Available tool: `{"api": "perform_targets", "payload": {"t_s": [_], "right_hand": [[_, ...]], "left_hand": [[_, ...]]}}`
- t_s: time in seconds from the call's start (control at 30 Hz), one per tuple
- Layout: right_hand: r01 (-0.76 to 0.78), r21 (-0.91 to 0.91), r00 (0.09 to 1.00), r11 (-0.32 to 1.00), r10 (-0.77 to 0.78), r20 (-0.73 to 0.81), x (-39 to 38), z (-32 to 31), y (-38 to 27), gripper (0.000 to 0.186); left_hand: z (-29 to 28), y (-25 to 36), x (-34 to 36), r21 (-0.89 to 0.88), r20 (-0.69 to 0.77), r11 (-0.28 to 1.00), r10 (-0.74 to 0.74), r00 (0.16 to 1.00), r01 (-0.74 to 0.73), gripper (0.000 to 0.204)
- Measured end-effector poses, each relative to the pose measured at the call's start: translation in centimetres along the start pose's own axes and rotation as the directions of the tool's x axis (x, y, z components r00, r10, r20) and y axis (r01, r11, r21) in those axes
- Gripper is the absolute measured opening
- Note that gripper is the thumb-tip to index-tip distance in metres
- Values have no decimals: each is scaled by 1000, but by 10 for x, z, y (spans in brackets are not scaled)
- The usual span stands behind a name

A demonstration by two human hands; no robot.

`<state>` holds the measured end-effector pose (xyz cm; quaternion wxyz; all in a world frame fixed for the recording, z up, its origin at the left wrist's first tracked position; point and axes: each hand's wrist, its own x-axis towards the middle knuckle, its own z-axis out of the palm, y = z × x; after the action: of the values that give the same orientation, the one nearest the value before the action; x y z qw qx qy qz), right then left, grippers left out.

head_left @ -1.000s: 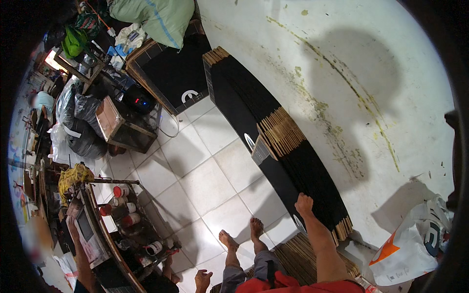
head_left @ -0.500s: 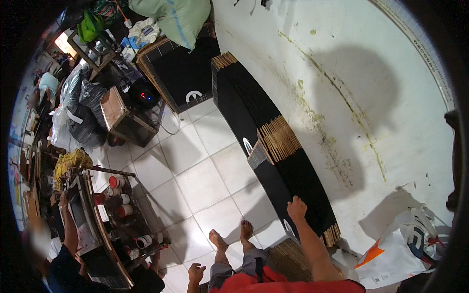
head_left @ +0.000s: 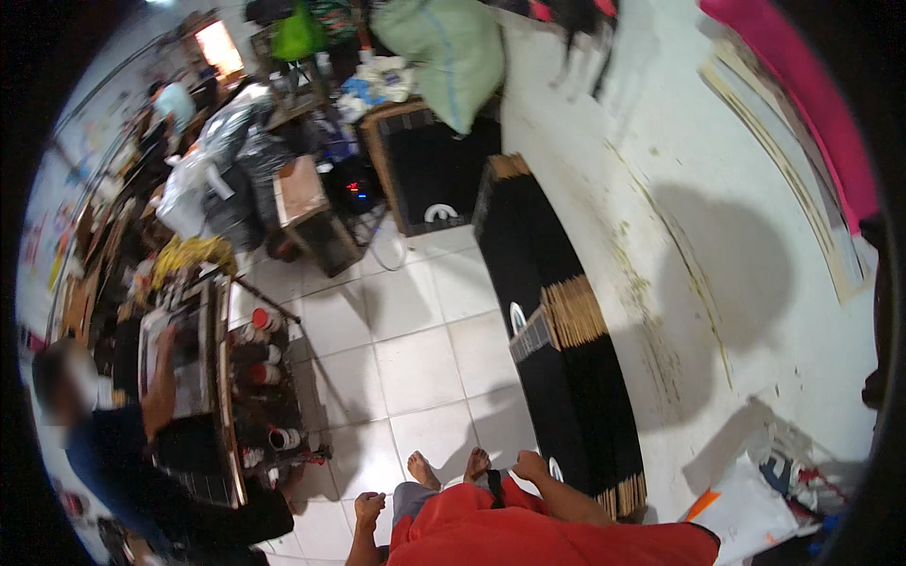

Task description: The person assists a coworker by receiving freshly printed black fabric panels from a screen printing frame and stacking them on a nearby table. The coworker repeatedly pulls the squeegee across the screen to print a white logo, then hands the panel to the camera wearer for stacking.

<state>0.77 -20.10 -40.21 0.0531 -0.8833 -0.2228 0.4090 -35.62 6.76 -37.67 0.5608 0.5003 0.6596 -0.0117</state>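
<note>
My left hand (head_left: 370, 509) hangs beside my left thigh, its fingers curled in, with nothing visible in them. My right hand (head_left: 530, 465) is bent in front of my red top, also closed, and I see nothing in it. Just right of that hand runs a long row of black flat panels (head_left: 538, 387) with brown cardboard-like edges, packed upright along the wall. Some panels bear a white curved mark. The right hand looks apart from the row.
A co-worker (head_left: 123, 453) in dark clothes leans over a bench (head_left: 226, 396) on the left, with several jars (head_left: 267, 321) on its shelf. Farther off are a wooden box (head_left: 316, 222), dark plastic bags (head_left: 260, 179) and a pale green sack (head_left: 444, 57). A white bag (head_left: 746, 505) lies right.
My right hand has drawn back from over the black panels toward my body. My left hand stays low at my side. The view has shifted, and the co-worker shows more fully.
</note>
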Motion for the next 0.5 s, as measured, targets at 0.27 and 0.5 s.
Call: {"api": "perform_targets", "payload": {"t_s": [0.27,0.5], "right_hand": [[79,-46,997,996,-79,-5,60,-44,-6,31],[10,181,987,983,19,-159,98,-53,-78,21]], "left_hand": [[-27,-83,-7,-328,18,913,-252,968,243,11],[-42,-105,23,-180,112,913,-352,929,367,17]]}}
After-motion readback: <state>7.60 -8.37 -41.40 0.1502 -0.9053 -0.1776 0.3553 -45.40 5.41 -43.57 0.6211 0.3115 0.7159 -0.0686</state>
